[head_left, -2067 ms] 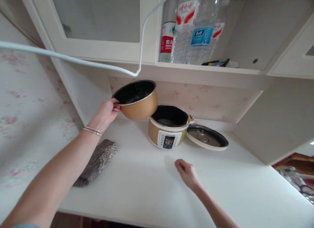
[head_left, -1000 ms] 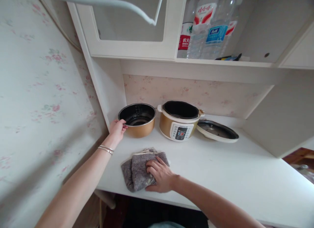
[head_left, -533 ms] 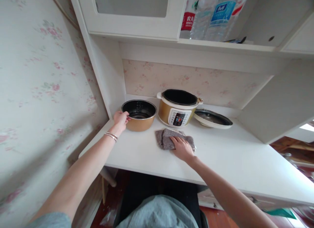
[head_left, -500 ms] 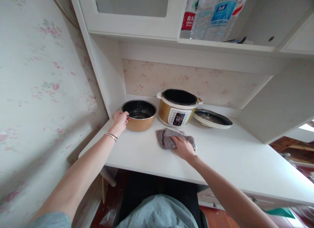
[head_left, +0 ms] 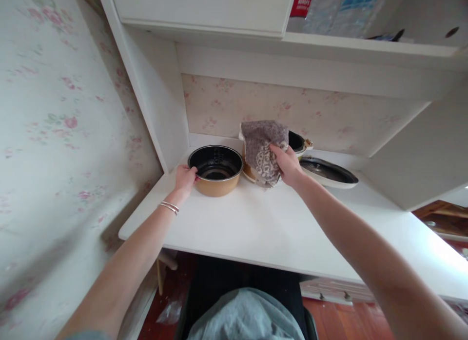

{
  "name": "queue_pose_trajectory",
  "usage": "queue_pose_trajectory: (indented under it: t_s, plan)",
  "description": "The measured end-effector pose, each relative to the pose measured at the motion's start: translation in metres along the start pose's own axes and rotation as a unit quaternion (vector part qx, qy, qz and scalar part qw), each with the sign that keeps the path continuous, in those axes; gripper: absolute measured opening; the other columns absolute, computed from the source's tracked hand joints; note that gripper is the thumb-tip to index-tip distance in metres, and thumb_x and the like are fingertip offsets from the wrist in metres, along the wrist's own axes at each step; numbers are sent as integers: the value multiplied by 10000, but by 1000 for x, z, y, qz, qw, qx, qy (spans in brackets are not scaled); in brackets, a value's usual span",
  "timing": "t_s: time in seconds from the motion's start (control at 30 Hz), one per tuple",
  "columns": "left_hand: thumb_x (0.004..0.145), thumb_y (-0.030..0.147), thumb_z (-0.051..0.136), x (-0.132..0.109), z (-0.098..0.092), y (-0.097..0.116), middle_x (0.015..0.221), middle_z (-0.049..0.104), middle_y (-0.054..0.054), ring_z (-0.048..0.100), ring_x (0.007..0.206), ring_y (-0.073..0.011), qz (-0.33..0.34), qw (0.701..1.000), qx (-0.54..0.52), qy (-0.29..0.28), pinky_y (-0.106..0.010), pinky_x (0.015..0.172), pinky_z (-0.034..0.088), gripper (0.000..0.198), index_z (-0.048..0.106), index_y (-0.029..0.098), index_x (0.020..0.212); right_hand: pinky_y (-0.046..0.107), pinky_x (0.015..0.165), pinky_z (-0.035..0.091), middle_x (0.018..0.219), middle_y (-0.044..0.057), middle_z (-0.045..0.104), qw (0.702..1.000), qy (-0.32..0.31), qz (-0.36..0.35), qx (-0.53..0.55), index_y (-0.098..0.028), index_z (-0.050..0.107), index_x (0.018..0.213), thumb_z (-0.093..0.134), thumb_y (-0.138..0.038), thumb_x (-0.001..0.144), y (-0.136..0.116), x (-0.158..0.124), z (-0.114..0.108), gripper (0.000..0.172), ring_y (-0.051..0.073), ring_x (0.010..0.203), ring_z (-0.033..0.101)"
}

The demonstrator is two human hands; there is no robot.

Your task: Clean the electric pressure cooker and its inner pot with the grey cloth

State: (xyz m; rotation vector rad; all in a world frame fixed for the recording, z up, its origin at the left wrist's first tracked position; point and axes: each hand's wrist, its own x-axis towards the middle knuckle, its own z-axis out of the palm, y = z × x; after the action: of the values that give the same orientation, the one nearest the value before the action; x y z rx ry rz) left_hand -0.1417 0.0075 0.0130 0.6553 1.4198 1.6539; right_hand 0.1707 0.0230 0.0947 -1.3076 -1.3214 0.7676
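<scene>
My left hand (head_left: 185, 178) grips the left rim of the inner pot (head_left: 217, 186), gold outside and black inside, which stands upright on the white desk (head_left: 226, 223). Held up in my right hand (head_left: 287, 164) is a grey-brown cloth (head_left: 263, 145) with a pale pattern, its fingers closed on the lower right part. Behind the cloth, the rice cooker body (head_left: 297, 141) is mostly hidden; its black opening and right-hand side show. The cooker's lid (head_left: 329, 172) lies with its dark inner side up, to the right of the body.
Above the desk runs a white shelf (head_left: 365, 50) holding several plastic bottles (head_left: 325, 10). A flowered wall (head_left: 69, 150) borders the left side, and a cabinet panel (head_left: 420, 159) stands at the right. Below, the desk's front edge faces my lap.
My right hand has lifted the cloth off the desk, up in front of the cooker body. My left hand stays on the pot's rim. The view has shifted slightly.
</scene>
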Motion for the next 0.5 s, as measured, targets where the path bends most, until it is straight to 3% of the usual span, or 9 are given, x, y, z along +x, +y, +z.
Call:
queue_pose_trajectory:
  t_s: [0.13,0.2,0.27,0.33,0.4,0.5]
  plan:
    - [670,130,602,1,0,-2,484,553,23,532,344,-154,79,988,130,8,-193,335,299,245,491,189,881,381,856,486,1100,63,628,997,-4,-61,-36,-189,450,1253,517,-450,813,-28,26,63,516,192,957,604]
    - [701,139,583,1,0,0,492,565,11,543,352,-165,80,986,146,-9,-200,336,303,243,499,185,925,395,902,459,1147,75,611,992,-47,-86,-82,-179,400,1311,525,-380,815,-32,32,98,549,202,1003,591]
    - [718,139,573,3,-2,2,486,565,10,534,339,-164,82,984,156,-35,-206,334,301,215,525,189,922,382,954,424,1235,79,572,974,-129,-125,-140,-189,335,1378,547,-297,797,-30,33,130,628,205,1080,562]
    - [723,136,578,5,-4,4,458,545,20,504,310,-157,86,980,167,-65,-214,329,292,180,557,198,891,347,993,389,1313,69,527,929,-251,-170,-214,-205,342,1394,555,-208,767,-25,31,156,662,203,1157,519]
    - [725,133,586,9,-7,7,431,521,29,479,292,-155,85,977,175,-83,-221,325,285,162,578,204,869,321,982,392,1308,62,542,853,-385,-190,-296,-205,459,1328,536,-136,741,-19,27,175,596,208,1163,519]
    - [727,119,584,15,-10,11,447,530,25,471,293,-154,76,979,164,-99,-226,322,278,153,603,208,850,314,854,468,1046,56,689,757,-514,-164,-369,-183,679,1032,559,-99,689,-6,21,189,372,221,935,636]
